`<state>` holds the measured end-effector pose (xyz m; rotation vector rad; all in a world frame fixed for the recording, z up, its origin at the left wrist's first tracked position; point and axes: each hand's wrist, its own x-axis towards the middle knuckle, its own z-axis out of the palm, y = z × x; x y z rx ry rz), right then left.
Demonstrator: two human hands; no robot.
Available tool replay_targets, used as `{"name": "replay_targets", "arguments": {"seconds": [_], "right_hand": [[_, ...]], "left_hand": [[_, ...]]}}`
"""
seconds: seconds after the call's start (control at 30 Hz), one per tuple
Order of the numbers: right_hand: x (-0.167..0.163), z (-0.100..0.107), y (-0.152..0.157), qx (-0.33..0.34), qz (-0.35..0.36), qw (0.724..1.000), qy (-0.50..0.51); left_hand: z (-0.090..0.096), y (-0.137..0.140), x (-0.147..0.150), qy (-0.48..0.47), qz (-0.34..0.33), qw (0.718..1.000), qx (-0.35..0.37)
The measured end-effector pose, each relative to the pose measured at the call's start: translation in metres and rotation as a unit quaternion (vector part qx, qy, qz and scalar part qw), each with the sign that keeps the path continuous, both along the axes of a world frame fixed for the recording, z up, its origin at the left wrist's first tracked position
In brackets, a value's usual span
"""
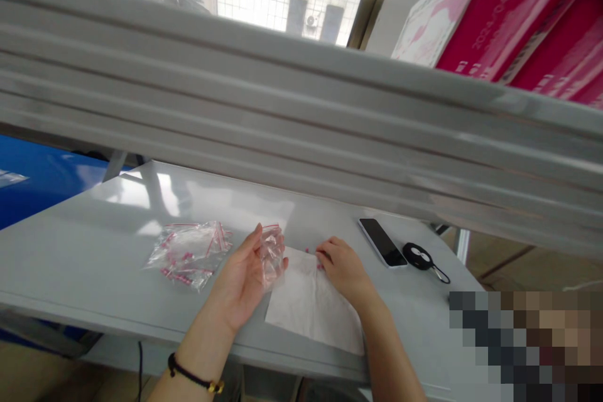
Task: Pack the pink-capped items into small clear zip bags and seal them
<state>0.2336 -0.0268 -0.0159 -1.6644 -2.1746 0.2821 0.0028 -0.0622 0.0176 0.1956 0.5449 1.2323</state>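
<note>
My left hand (245, 279) is closed round a clear zip bag (272, 257) with a red strip along its top; the palm faces up. Over the upper right edge of a white sheet (311, 308), paper or cloth, my right hand (343, 267) has its fingertips bent together. Tiny pinkish-red pieces (307, 250) lie by these fingertips, and whatever is between them is too small to make out. Left of my left hand, a pile of clear zip bags (191, 251) rests on the table (108, 264), with small pinkish-red pieces showing in it.
A phone (382, 242) and a black round case with a clip (419, 255) lie to the right. A grey shelf beam (282, 107) crosses above the table, with red boxes (499, 19) on it. A blue surface (47, 176) is at far left. The lower right is pixelated.
</note>
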Motion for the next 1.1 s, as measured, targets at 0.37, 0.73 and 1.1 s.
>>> {"name": "replay_targets", "arguments": {"seconds": [0.37,0.73,1.1], "right_hand": [[0.014,0.013,-0.014,-0.018,0.018,0.999,0.042],[0.015,0.013,-0.018,-0.036,0.042,0.995,0.077],[-0.003,0.016,-0.002,-0.009,0.027,0.999,0.025]], "left_hand": [[-0.001,0.001,0.0,0.012,-0.001,1.0,0.004],[-0.001,0.001,0.0,0.014,0.005,1.0,-0.002],[0.005,0.0,0.002,0.024,0.015,1.0,-0.006]]}}
